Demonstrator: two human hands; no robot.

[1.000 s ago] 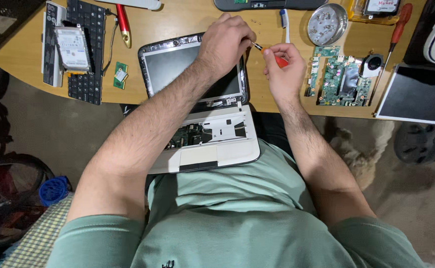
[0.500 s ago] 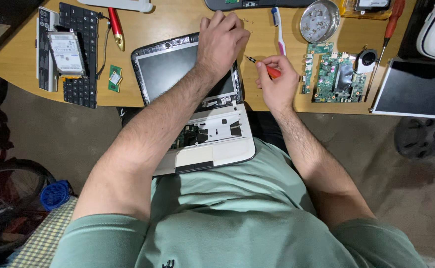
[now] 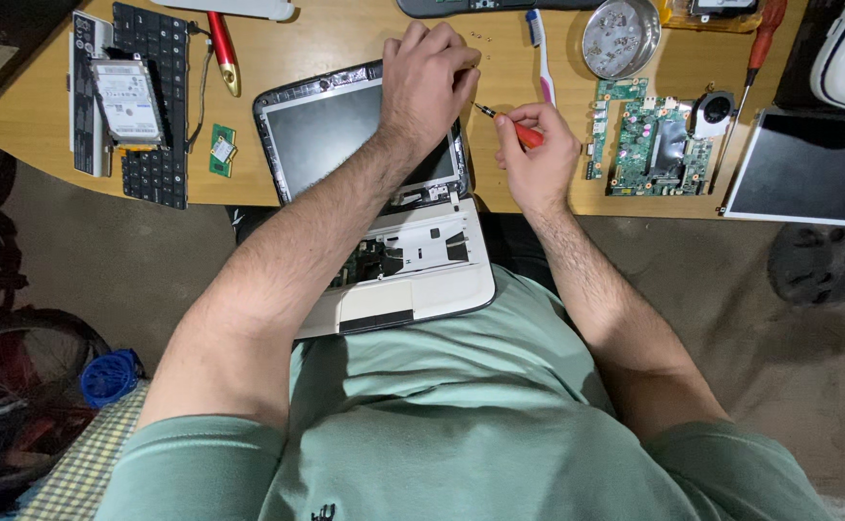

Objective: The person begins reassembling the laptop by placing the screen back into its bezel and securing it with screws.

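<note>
Nearest the camera, both bare forearms reach forward from a green shirt over a small white laptop [image 3: 398, 280] that lies open, its base on the lap with the keyboard removed, its screen resting on the wooden desk [image 3: 345, 34]. The left hand [image 3: 429, 82] is curled over the top right corner of the screen, fingers bent and pressing on the bezel. The right hand [image 3: 538, 154] is closed around a red-handled screwdriver [image 3: 504, 123], whose tip points at the left hand's fingers by that corner. The two hands sit close together but do not touch.

Compared with half a second ago, the right hand sits slightly lower and the screwdriver tip angles more steeply toward the screen corner; the left hand has kept its grip.

Farther out, a green circuit board [image 3: 649, 140] lies right of the right hand, a toothbrush [image 3: 541, 48] and a round metal dish [image 3: 621, 37] beyond it. Left of the laptop lie a detached black keyboard [image 3: 157, 116] and a hard drive [image 3: 126, 99].
</note>
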